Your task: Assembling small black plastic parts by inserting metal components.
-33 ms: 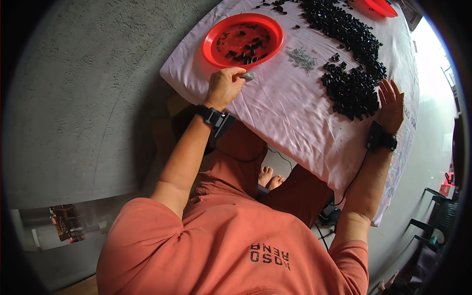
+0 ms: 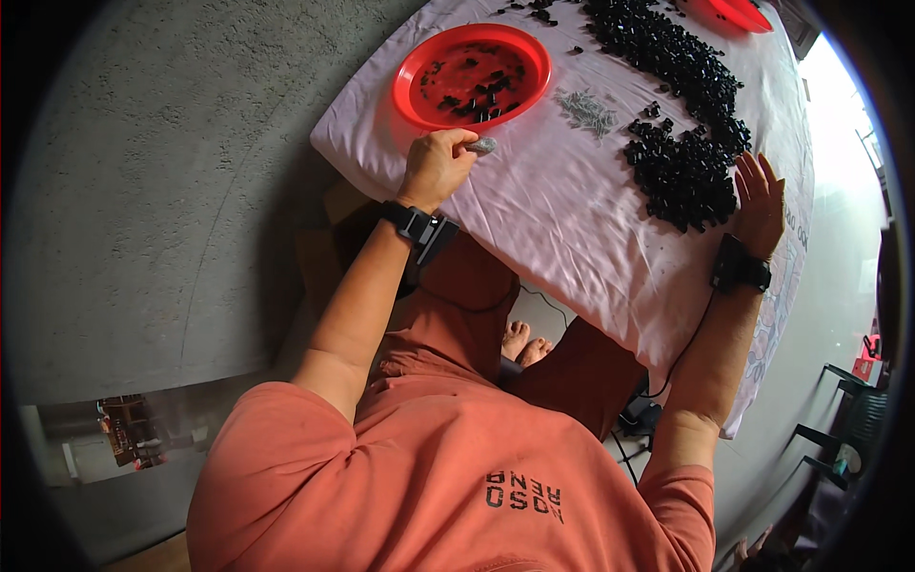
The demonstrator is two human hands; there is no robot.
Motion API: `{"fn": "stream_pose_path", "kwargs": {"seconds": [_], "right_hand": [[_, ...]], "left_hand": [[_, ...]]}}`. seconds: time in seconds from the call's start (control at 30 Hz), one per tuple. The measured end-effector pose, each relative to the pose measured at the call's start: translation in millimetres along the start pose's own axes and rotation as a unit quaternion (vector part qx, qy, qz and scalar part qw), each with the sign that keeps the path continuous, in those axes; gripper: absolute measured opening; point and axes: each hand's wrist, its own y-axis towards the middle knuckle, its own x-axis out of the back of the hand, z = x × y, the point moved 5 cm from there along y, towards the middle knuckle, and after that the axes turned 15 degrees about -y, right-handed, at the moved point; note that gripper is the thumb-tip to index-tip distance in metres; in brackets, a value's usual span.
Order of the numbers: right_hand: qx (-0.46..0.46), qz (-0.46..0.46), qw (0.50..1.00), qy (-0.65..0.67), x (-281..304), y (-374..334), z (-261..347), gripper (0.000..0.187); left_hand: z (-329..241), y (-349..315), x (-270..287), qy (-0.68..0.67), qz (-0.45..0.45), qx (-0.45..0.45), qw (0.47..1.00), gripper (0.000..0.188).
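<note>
"Well, what to report as changed?"

"Hardly anything. Just a hair's shift of the whole view against the earlier picture, with no rearranging to be seen on the cloth-covered desk (image 2: 553,210). Amounts to a held pose, with no visible progress between the two."

"And at the left grip (image 2: 437,172)?"

"Pressed together at the tips, pinching a small greyish bundle (image 2: 484,146) just in front of the near rim of the red basin (image 2: 541,71). Impossible to judge from above whether raised or resting on the desk."

"And at the right grip (image 2: 760,208)?"

"Spread, with fingers extended and no visible load, by the right edge of the heap of black pieces (image 2: 679,181). Touching or just beside it: too close to decide."

"Anything between basin and heap?"

"Yes, a loose scatter of thin pale pieces (image 2: 588,114). Also, inside the basin, some dark pieces (image 2: 491,92), perhaps with liquid, perhaps only with shine."

"So, what to mark as hidden?"

"Mostly the bundle, half covered by the pinch. Perhaps made of the same pale pieces, but too small to confirm. Cut off at the top edge, too: the heap's far end and a second red container (image 2: 742,13). Lost in glare: much of the upper right."
</note>
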Motion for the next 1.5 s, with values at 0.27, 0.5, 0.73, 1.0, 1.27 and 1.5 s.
{"fn": "stream_pose_path", "kwargs": {"seconds": [0.27,0.5,0.73,1.0,1.27,1.5], "right_hand": [[0.012,0.013,1.000,0.002,8,2,0,0.061],[0.019,0.011,1.000,-0.014,7,3,-3,0.060],[0.025,0.020,0.999,-0.002,12,4,-7,0.059],[0.019,0.018,1.000,-0.006,8,5,-9,0.059],[0.025,0.027,0.999,0.003,13,6,-9,0.058],[0.026,0.025,0.999,-0.014,9,5,-9,0.059]], "left_hand": [[-12,12,-7,0.048,-0.008,-0.047,0.998,0.013],[-33,13,-10,0.012,-0.010,0.002,1.000,0.013],[-54,30,-42,0.002,0.011,-0.027,1.000,0.015],[-44,32,-40,-0.072,0.037,-0.032,0.996,0.015],[-2,40,12,-0.190,-0.005,0.084,0.978,0.010],[34,62,60,-0.099,-0.090,0.121,0.984,0.009]]}}
